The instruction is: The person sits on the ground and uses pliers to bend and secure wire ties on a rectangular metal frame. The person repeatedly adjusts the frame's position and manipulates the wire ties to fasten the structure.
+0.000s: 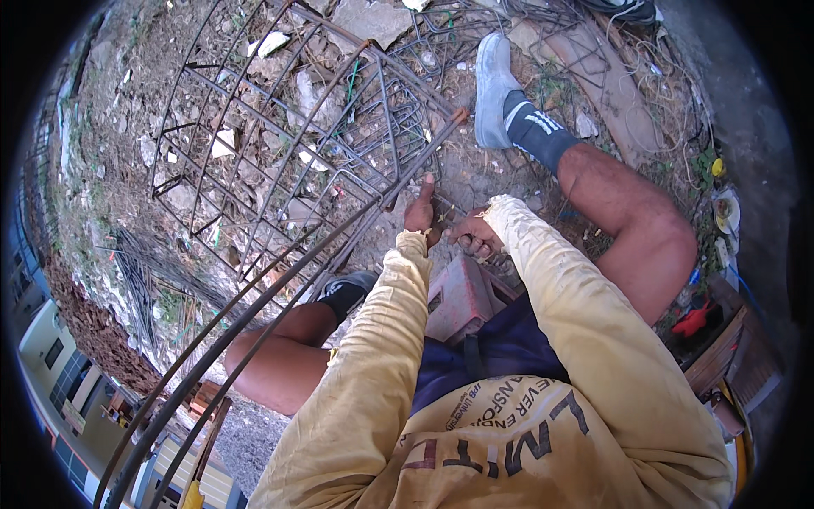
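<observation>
Rubble-strewn ground [127, 127] lies under a rusty rebar cage [280, 144]. The left hand [420, 212] grips a long bar [280, 280] where it meets the cage. The right hand [473, 235], fingers curled, pinches thin tie wire [447, 214] just beside it.

Both arms extended forward; left hand [421, 212], right hand [475, 235] close together.

The long dark steel reinforcing bars [254, 322] run off the lower left edge, so their near ends are out of view. The right hand [475, 235] curls over something thin at the bars; what its grip encloses is too small to tell. The left hand [421, 212] shows only its back, its fingertips hidden against the bars. The pinkish concrete block [462, 297] is partly covered by the pale yellow sleeves [560, 305]. A red object [694, 321] at the right is too blurred to identify.
</observation>
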